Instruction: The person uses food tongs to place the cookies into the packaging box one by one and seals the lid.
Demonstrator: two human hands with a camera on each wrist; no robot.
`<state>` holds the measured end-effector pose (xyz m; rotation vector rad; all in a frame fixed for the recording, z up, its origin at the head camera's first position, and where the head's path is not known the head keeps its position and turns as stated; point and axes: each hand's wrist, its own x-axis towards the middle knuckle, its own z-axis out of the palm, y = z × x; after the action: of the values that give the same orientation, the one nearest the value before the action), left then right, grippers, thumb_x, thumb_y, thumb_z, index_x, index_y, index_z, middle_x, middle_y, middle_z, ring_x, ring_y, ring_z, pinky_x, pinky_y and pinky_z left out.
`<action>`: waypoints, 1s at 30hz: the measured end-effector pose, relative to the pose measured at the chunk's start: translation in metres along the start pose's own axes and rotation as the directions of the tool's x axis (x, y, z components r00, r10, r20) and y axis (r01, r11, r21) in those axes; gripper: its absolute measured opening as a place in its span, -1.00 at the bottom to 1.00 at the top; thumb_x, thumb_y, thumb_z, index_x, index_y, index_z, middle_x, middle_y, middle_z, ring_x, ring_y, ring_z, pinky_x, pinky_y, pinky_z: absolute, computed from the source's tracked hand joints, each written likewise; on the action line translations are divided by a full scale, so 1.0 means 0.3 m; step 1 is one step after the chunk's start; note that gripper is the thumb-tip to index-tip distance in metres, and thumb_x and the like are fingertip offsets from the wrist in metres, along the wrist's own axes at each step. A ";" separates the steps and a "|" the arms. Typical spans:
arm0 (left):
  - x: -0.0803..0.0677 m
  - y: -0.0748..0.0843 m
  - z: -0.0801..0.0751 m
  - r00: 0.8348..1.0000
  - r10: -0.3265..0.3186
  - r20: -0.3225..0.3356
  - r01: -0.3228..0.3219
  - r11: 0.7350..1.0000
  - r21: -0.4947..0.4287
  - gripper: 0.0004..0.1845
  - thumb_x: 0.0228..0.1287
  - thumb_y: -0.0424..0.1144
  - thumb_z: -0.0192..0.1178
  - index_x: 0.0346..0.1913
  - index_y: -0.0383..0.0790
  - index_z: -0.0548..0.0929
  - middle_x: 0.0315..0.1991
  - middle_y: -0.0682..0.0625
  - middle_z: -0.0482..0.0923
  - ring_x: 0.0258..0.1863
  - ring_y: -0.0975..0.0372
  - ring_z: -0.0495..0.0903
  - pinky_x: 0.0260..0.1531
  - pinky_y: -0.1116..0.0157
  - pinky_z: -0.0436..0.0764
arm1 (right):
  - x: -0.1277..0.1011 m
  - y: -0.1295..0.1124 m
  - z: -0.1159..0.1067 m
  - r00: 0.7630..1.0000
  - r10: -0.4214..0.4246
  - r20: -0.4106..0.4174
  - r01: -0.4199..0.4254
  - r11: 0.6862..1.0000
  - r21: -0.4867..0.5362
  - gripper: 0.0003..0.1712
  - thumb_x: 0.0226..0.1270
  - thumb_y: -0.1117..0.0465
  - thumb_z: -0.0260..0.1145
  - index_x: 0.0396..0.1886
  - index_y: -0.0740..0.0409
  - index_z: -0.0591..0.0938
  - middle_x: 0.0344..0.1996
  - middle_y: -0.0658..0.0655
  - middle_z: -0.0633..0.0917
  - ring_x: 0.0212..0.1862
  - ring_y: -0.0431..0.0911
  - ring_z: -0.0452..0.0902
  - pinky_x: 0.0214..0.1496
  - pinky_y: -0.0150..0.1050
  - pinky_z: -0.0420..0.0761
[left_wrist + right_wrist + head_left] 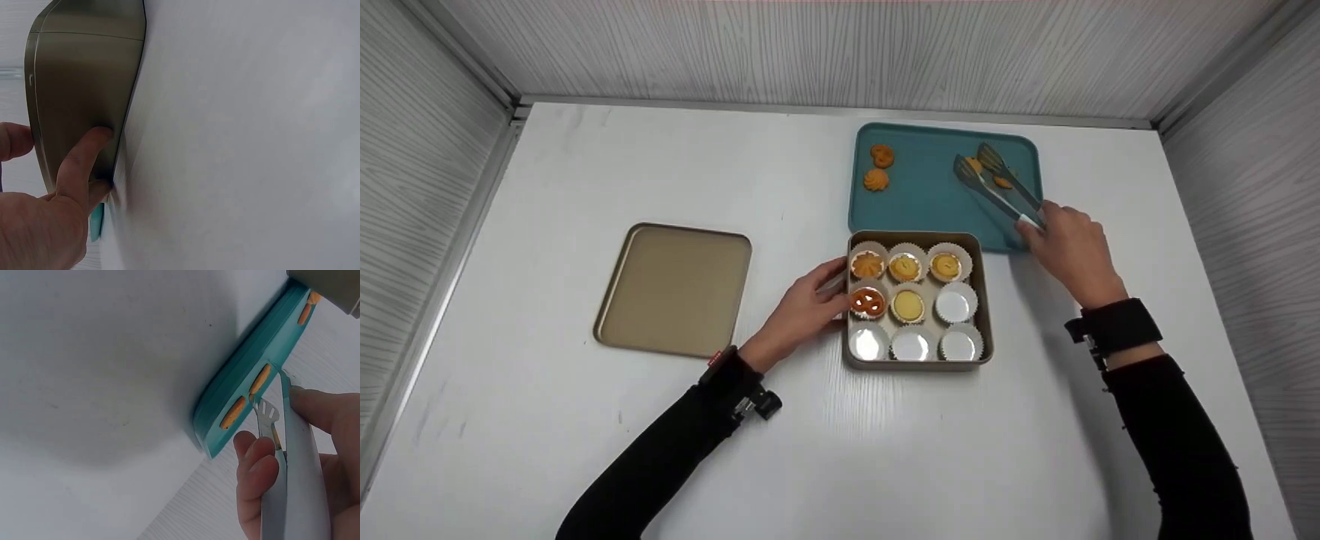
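My left hand (806,304) holds the left side of a square gold tin (988,330), thumb at the rim and fingers against the outer wall (84,84). White paper cups (956,303) fill the tin in rows; several hold cookies, including a pretzel-shaped one (868,302), and the front row's cups hold none. In my right hand (1072,244) are grey-and-white tongs (990,196), their slotted tips spread apart over the teal tray (919,206). Two cookies (260,379) lie by the tips, partly hidden in the head view.
On the tray's left lie a pretzel-shaped cookie (882,156) and a swirled cookie (876,180). A flat gold lid (675,289) rests on the white table (810,465) at left. Grained panels (840,56) rise behind and beside the table.
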<state>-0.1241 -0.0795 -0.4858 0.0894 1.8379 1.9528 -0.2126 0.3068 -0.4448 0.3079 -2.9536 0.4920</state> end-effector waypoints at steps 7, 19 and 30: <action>-0.002 0.002 0.001 1.000 -0.010 -0.001 0.010 1.000 0.001 -0.27 0.48 -0.36 0.16 0.62 -0.25 0.17 0.60 -0.18 0.16 0.50 0.02 0.33 0.19 0.06 0.62 | -0.006 -0.004 0.010 1.000 0.008 0.008 -0.008 1.000 0.012 -0.61 0.54 0.11 0.30 -0.34 0.38 0.53 -0.57 0.27 0.49 -0.49 0.15 0.42 -0.50 0.14 0.47; 0.002 0.001 0.002 1.000 -0.003 -0.019 0.003 1.000 0.026 -0.27 0.45 -0.36 0.19 0.61 -0.24 0.21 0.60 -0.15 0.17 0.48 0.03 0.35 0.23 0.11 0.60 | -0.018 0.013 0.033 1.000 0.016 0.016 -0.016 1.000 0.017 -0.58 0.57 0.09 0.28 -0.09 0.48 0.57 -0.50 0.35 0.55 -0.47 0.20 0.48 -0.48 0.17 0.51; -0.001 -0.001 -0.003 1.000 -0.020 0.003 0.020 1.000 0.003 -0.26 0.48 -0.31 0.18 0.63 -0.22 0.17 0.59 -0.15 0.18 0.47 0.05 0.36 0.15 0.06 0.65 | -0.035 0.019 0.031 1.000 0.022 0.005 -0.022 0.998 0.051 -0.50 0.55 0.10 0.30 0.14 0.51 0.58 -0.44 0.35 0.58 -0.37 0.21 0.50 -0.35 0.24 0.54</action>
<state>-0.1241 -0.0803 -0.4860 0.0746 1.8332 1.9349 -0.2045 0.3108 -0.4570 0.2828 -2.9551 0.5709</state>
